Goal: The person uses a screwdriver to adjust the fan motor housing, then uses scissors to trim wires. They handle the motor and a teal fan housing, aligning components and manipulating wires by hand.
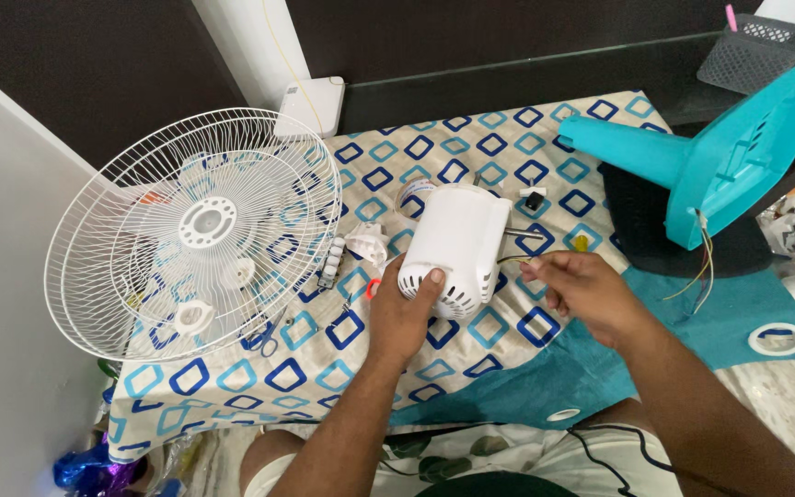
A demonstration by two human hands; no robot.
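Head view: we are looking down at our two hands over a cloth (342,359) printed with blue squares. Our left hand (404,313) is gripping the white vented motor housing (457,248), thumb pressing its lower edge, the housing sitting on the cloth at mid-table. Our right hand (581,290) is pinching thin wires (519,247) coming out of the housing's right side, fingers curled around them. Just left of the housing, small white plastic parts (365,241) are lying on the cloth. Further left, the white wire fan guards (195,230) are lying stacked. Far right, the teal fan base (710,156) is lying tipped on its side, loose wires hanging from it.
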